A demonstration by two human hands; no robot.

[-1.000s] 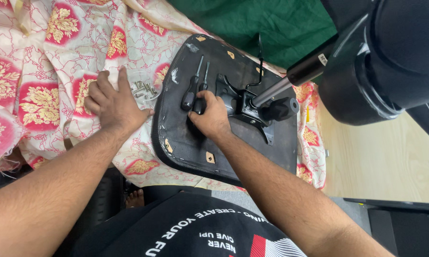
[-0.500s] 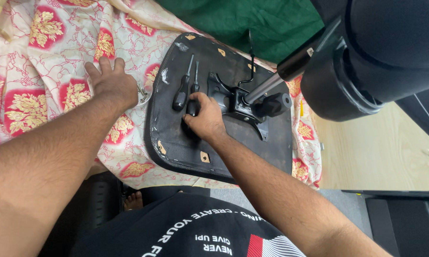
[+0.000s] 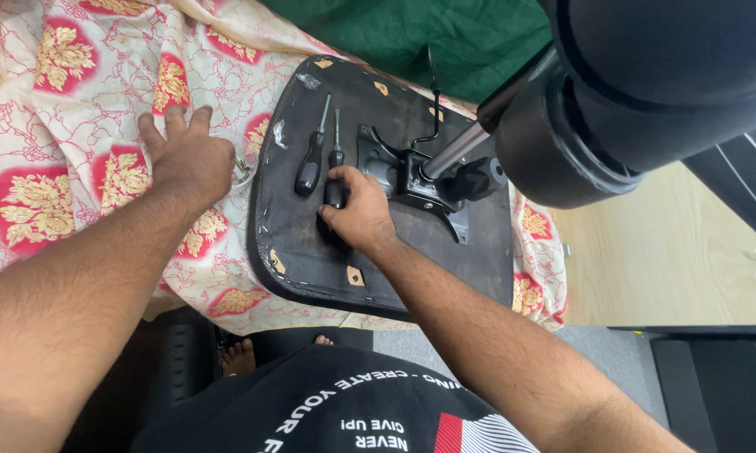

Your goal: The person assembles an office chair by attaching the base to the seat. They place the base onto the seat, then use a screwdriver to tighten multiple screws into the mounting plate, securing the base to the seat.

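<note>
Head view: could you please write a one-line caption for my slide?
Right hand grasps a black-handled screwdriver on an upturned chair seat; left hand rests on floral cloth.

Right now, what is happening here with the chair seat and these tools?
A person works on an upturned black chair seat that lies on a flowered cloth. The right hand closes around the handle of one screwdriver on the seat's underside. A second screwdriver lies just beside it, untouched. The left hand rests flat on the cloth, near a small metal part. The metal mechanism with its gas cylinder is on the seat.
</note>
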